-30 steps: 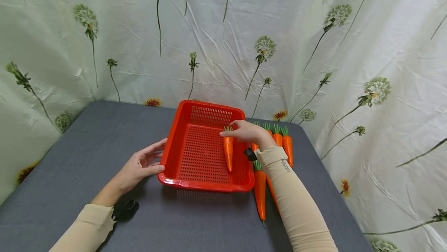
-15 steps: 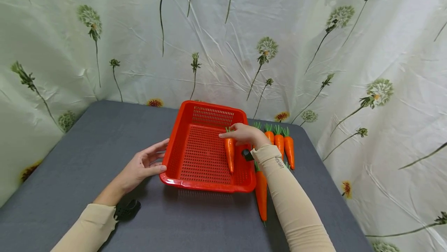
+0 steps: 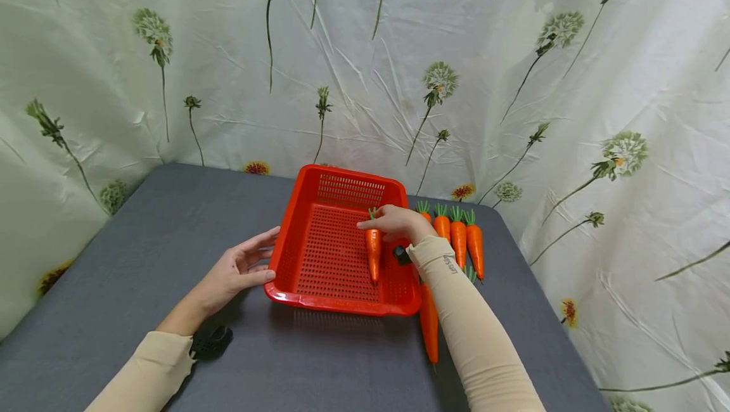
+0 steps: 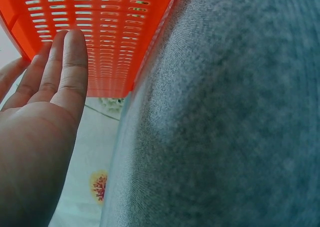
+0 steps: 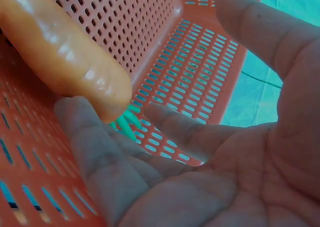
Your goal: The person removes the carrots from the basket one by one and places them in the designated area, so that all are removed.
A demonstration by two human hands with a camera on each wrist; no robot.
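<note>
A red perforated plastic basket (image 3: 336, 304) stands on the grey table in the head view. One orange carrot (image 3: 373, 253) with green leaves lies inside it, toward the right wall. My right hand (image 3: 396, 222) reaches in over the leafy end. In the right wrist view its fingers lie beside the carrot (image 5: 75, 57), one fingertip right at its side, while the thumb (image 5: 260, 29) stands well apart. My left hand (image 3: 236, 269) is at the basket's left side, fingers extended along the outer wall (image 4: 100, 47) and thumb tip at the rim.
Several more carrots (image 3: 475, 247) lie in a row right of the basket, leaves toward the back. Another carrot (image 3: 429, 323) lies nearer, partly beside the right sleeve (image 3: 462, 310). A flower-printed curtain (image 3: 365, 82) hangs behind the table (image 3: 217, 209).
The carrot in the basket has shifted slightly left, and my right hand has moved a little left and nearer. My left hand stays at the basket wall. The head view has turned slightly.
</note>
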